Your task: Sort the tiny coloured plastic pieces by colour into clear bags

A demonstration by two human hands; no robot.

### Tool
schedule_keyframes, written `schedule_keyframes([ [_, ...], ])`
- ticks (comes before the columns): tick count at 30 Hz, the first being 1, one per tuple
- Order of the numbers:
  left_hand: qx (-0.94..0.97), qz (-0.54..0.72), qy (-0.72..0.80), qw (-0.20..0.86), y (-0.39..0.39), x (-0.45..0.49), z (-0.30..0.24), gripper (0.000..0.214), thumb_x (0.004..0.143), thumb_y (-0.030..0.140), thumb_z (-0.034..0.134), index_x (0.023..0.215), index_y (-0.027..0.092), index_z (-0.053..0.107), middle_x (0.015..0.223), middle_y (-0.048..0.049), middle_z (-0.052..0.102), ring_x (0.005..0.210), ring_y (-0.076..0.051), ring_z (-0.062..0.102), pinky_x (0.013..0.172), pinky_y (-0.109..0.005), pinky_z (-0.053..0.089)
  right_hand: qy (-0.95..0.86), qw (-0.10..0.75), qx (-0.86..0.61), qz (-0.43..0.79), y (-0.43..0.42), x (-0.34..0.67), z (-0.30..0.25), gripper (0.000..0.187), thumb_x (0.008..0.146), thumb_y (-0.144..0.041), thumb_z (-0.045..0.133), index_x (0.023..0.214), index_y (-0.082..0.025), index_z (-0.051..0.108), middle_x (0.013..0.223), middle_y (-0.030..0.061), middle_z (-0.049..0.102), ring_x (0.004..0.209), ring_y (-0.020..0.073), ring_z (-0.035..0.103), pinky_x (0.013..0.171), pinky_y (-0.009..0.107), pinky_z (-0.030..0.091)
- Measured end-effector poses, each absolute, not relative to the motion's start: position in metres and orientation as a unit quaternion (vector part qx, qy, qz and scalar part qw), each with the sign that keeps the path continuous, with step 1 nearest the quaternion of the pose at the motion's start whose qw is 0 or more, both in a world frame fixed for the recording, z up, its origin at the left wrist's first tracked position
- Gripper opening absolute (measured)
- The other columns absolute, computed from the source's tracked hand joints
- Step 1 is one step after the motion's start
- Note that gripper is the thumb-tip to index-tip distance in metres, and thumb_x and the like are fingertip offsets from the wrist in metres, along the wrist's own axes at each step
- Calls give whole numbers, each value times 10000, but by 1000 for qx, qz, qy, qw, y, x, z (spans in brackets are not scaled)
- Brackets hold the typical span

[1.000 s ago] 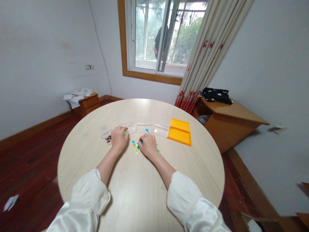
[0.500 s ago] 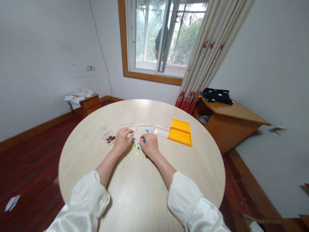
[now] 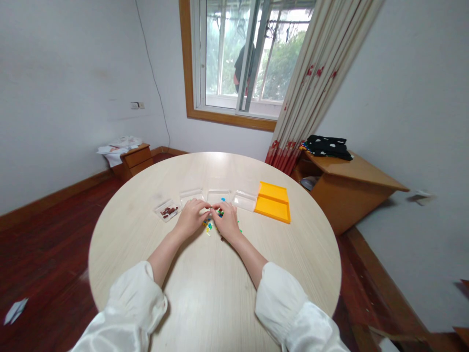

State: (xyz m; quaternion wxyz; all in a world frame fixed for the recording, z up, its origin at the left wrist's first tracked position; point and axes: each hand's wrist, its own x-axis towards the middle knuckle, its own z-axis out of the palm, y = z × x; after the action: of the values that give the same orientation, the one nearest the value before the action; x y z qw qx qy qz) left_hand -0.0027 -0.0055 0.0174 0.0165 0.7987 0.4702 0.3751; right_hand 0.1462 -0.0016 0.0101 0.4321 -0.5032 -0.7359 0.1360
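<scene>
Daylight from 1 bright window [image 3: 227,58] leaves soft glare on the table [image 3: 210,278].

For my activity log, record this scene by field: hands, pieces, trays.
left hand: close to the right hand, grip contents unclear
right hand: curled over small coloured pieces
leftmost clear tray: dark red pieces inside
yellow tray: two sections, right end of row
table: round, pale

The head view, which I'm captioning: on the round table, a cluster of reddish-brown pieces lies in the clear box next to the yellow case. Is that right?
Not quite; the box is wrong. The head view shows the cluster of reddish-brown pieces on the round table in the leftmost clear box, at the far end of the row from the yellow case.
</scene>
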Motion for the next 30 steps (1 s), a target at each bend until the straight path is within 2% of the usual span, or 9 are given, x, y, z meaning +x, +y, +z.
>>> schedule_keyframes([
  [16, 782, 397, 479, 16, -7, -2, 19, 66, 801, 202, 549, 779, 197, 610, 809, -37, 671, 814, -197, 570, 780, -346, 424, -760, 430, -464, 151, 0, 148, 9, 155, 860, -223, 511, 816, -200, 658, 830, 16, 675, 837, 165, 570, 798, 318, 362],
  [22, 705, 423, 568, -46, 0, -17, 20, 122, 786, 189, 496, 786, 195, 618, 838, -61, 676, 844, -231, 567, 777, -371, 417, -768, 361, -526, 60, 0, 156, 8, 169, 838, -145, 518, 913, -184, 664, 941, 70, 673, 936, 214, 537, 833, 357, 322],
  [30, 645, 361, 662, -120, 8, -33, 10, 134, 765, 205, 513, 793, 204, 644, 841, -88, 673, 827, -260, 551, 706, -387, 384, -800, 289, -525, 25, -2, 155, 4, 178, 836, -204, 555, 955, -191, 686, 998, 84, 634, 984, 230, 493, 820, 365, 306],
])
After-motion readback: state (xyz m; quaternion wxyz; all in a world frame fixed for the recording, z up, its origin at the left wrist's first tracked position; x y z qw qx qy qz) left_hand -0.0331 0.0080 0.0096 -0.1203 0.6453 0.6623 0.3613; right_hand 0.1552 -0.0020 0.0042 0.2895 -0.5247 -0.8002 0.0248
